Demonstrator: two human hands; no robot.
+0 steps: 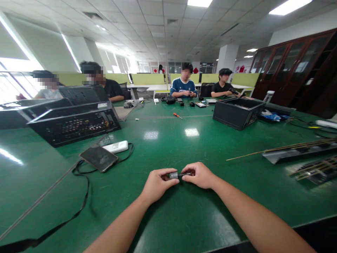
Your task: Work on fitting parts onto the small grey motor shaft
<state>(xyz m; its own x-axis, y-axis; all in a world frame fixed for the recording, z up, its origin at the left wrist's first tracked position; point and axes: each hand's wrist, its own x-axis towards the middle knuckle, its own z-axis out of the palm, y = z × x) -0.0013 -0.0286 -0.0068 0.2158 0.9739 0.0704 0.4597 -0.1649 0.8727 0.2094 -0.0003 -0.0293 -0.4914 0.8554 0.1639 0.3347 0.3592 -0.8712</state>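
Observation:
Low over the green table [158,151], my left hand [157,182] pinches a small silver cylinder [173,175] that looks like a little motor. A thin dark rod [181,174] extends from the cylinder's right end, in line with it. My right hand [199,175] has its fingers closed around the far part of that rod. Whether the two pieces are joined or only touching I cannot tell. The fingers hide the rod's right end.
A phone [99,158] rests against a white power strip [116,147], with a black strap nearby. An open computer case [75,124] stands left, another black case [237,111] right. An orange screwdriver [177,115] lies ahead. Metal strips [300,151] are at right; several people sit opposite.

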